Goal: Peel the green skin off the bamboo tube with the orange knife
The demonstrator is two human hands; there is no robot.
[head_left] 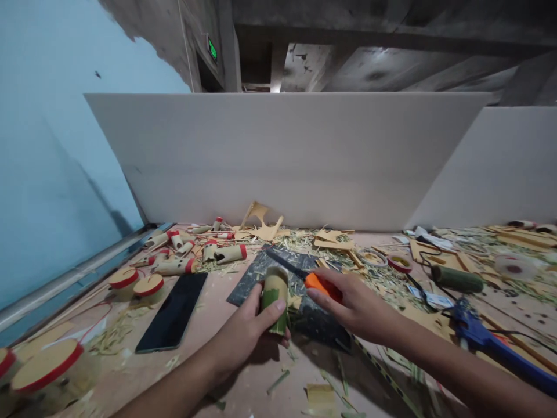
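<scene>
My left hand (pixel 256 316) is closed around a short bamboo tube (pixel 275 290), held tilted above the table. Green skin still covers its lower part, while the upper part is peeled pale. In my right hand (pixel 343 296) is a knife with an orange handle (pixel 319 285). Its dark blade (pixel 285 263) points up and left, passing just beyond the tube's upper end; whether it touches the tube I cannot tell. Beneath both hands lies a dark mat (pixel 319 322) strewn with bamboo shavings (pixel 300 255).
A black phone (pixel 173 313) lies left of my hands. Red-rimmed bamboo pieces (pixel 174 266) crowd the left side. To the right are a blue glue gun (pixel 487 334), a green bamboo tube (pixel 456 279) and tape rolls (pixel 399 263). A white panel (pixel 278 162) stands behind.
</scene>
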